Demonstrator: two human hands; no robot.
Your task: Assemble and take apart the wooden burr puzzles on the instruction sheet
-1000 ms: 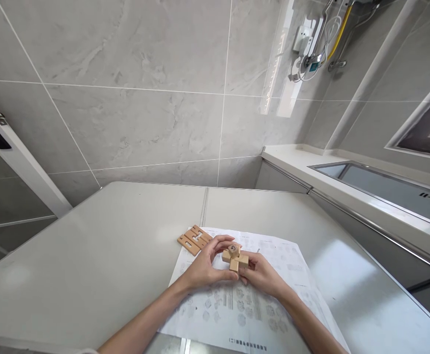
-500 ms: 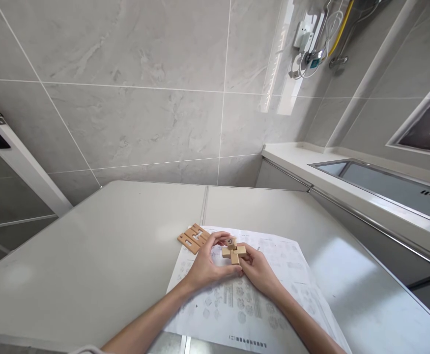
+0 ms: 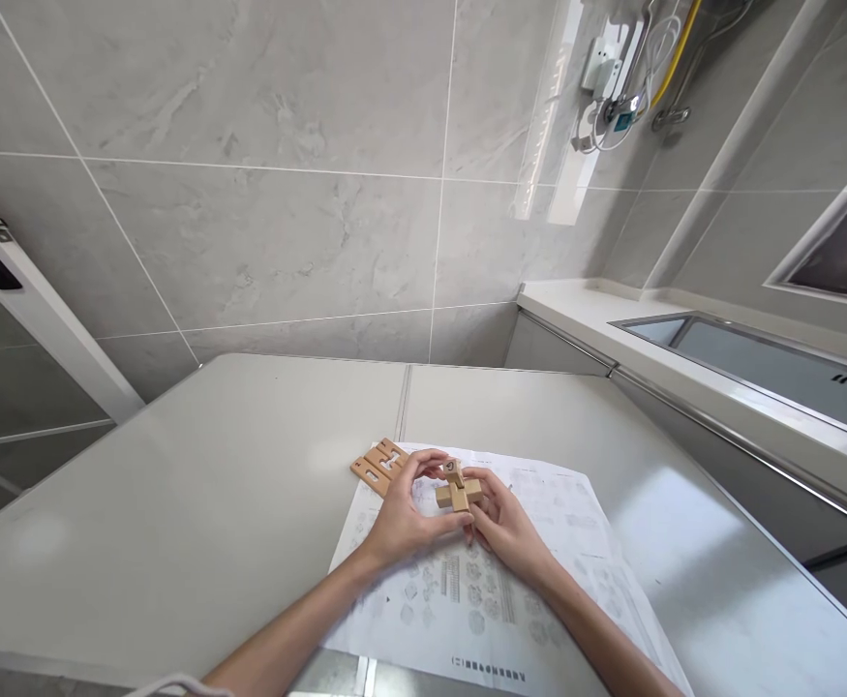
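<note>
A small wooden interlocking puzzle (image 3: 459,497), made of crossed light-wood bars, is held between my two hands above a printed sheet. One bar sticks up at the top and bears a dark mark on its end. My left hand (image 3: 409,508) curves round the puzzle's left side, thumb at the lower edge and fingers behind the top. From the right, my right hand (image 3: 502,518) grips it with bent fingers. Flat wooden pieces (image 3: 376,467) with cut-out slots lie just beyond my left hand, partly hidden by it.
The printed paper sheet (image 3: 539,581) lies under my hands on the pale table (image 3: 197,503), which has a seam down its middle. A grey tiled wall (image 3: 285,223) stands behind. On the right runs a white counter (image 3: 575,302) with a sink (image 3: 757,358).
The puzzle has tilted slightly in my hands, so its upright bar now leans a little left and shows more of its side. The fingers have shifted slightly around it.
</note>
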